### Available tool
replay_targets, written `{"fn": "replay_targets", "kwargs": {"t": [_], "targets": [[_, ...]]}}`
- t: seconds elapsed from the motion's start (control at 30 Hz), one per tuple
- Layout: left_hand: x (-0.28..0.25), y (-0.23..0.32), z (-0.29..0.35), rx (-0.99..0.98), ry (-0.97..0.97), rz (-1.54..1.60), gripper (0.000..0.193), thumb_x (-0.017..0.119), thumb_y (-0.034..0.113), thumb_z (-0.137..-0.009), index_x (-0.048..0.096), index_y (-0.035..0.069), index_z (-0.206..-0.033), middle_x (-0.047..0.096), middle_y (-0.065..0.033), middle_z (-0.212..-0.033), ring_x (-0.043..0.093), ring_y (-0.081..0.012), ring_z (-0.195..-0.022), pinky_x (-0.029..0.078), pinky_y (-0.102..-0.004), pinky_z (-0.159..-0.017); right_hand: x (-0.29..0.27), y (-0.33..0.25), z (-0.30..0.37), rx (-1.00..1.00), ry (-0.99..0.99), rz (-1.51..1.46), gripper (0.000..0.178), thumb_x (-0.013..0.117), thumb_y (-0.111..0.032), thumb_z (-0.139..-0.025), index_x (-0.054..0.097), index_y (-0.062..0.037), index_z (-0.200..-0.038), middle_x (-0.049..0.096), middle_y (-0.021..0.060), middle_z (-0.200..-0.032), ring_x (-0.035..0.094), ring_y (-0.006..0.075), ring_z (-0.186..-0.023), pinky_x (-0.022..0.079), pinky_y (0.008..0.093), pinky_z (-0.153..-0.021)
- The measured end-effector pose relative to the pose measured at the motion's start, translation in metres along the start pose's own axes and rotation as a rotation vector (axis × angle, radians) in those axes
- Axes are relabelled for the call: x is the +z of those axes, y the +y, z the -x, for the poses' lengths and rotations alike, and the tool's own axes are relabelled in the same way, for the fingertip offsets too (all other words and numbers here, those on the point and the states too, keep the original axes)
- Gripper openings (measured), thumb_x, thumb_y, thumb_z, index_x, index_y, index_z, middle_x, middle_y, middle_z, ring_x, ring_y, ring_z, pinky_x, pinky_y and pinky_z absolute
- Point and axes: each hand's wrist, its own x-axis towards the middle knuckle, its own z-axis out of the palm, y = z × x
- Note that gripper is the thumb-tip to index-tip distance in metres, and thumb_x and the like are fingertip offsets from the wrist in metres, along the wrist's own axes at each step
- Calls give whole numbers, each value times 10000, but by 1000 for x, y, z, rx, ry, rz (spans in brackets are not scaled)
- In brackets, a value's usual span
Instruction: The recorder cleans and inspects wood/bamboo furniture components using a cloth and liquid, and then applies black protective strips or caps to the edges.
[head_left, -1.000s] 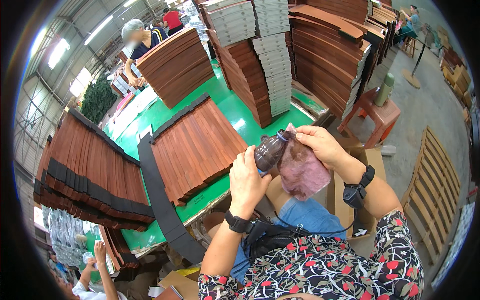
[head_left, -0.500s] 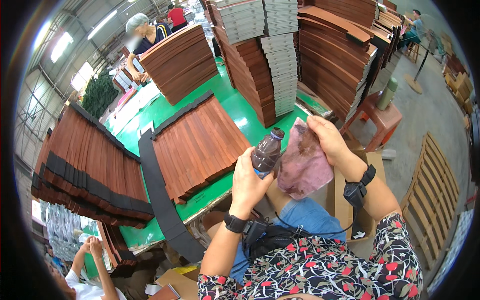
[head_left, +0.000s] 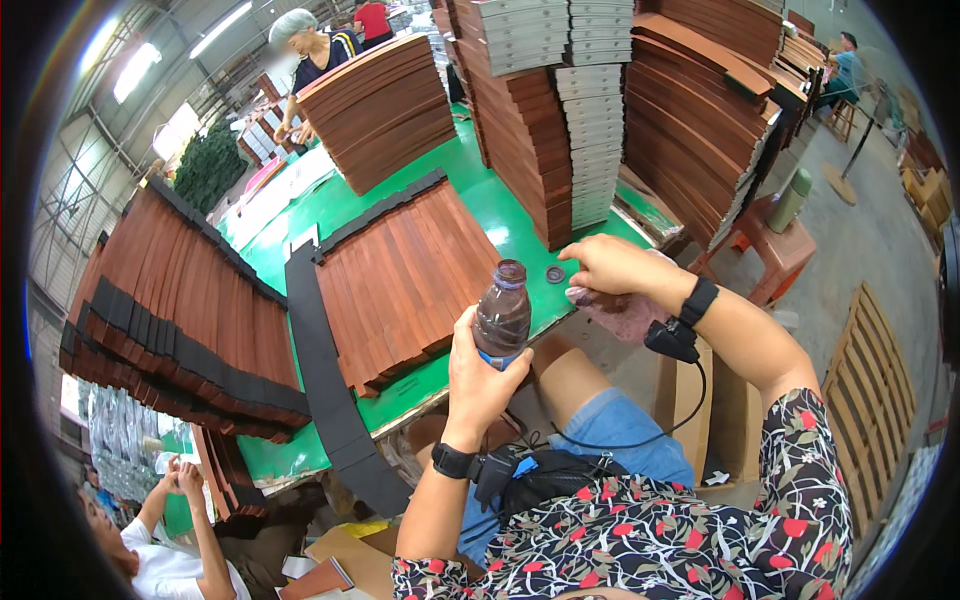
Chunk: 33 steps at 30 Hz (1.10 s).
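My left hand [head_left: 478, 375] is wrapped round a clear plastic bottle [head_left: 502, 318] with dark liquid inside and a blue label low down. The bottle stands nearly upright over the front edge of the green table, its mouth uncovered. Just to its right, a small dark bottle cap [head_left: 555, 274] lies on the tabletop. My right hand [head_left: 620, 268] is beside the cap, index finger bent toward it but apart from it. Under that palm hangs a pink cloth [head_left: 622, 316] with dark stains, held by the other fingers, which are partly hidden.
Reddish-brown strips [head_left: 410, 285] lie in rows on the green table [head_left: 400, 385], with a black strip [head_left: 335, 400] beside them. Tall stacks [head_left: 540, 150] of brown and white pieces stand behind. A green flask [head_left: 790, 202] is on a stool [head_left: 775, 250]. Co-workers are at the far left and lower left.
My right hand has turned palm down and lowered the cloth, which is now bunched. A cap now lies on the table, and the bottle, moved slightly left, shows its mouth uncovered.
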Motion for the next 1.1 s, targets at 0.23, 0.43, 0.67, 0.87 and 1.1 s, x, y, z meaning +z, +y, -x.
{"fn": "replay_targets", "kwargs": {"t": [0.23, 0.43, 0.67, 0.87, 1.1], "targets": [[0, -7, 10, -8, -35, 36, 769, 797, 81, -699, 377, 13, -1340, 584, -120, -1183, 587, -200, -1080, 459, -341, -953, 30, -7, -25, -77, -28, 239, 396, 725, -140, -763, 647, -45, -1139, 608, 187, -1030, 632, 362, -942, 526, 430, -816], [7, -6, 13, -29, -58, 117, 778, 800, 86, -692, 379, 11, -1343, 571, -123, -1205, 577, -203, -1108, 445, -346, -975, 29, 6, -21, -22, 52, 214, 265, 700, -114, -744, 608, -4, -966, 600, 177, -970, 621, 366, -892, 515, 443, -788], [17, -2, 10, -23, -150, 168, 787, 801, 114, -695, 379, 14, -1351, 559, -131, -1226, 570, -214, -1132, 441, -355, -985, -33, -12, 31, 82, 150, -629, 293, 719, -137, -806, 589, -19, -1041, 609, 38, -942, 582, 89, -873, 488, 263, -741], [40, 7, 5, 12, -211, 161, 811, 808, 143, -687, 371, 9, -1357, 555, -159, -1232, 569, -259, -1141, 446, -375, -981, -43, -17, 65, -72, 132, -1058, 386, 674, -65, -861, 597, -35, -1238, 600, 6, -1042, 571, 81, -928, 479, 240, -828], [61, 12, 1, 66, -286, 164, 820, 808, 113, -704, 351, 6, -1376, 548, -131, -1242, 563, -208, -1139, 437, -350, -989, -44, -10, 87, -88, 156, -1180, 374, 671, -66, -889, 606, -26, -1255, 622, 31, -1146, 579, 85, -1027, 481, 254, -901]]}}
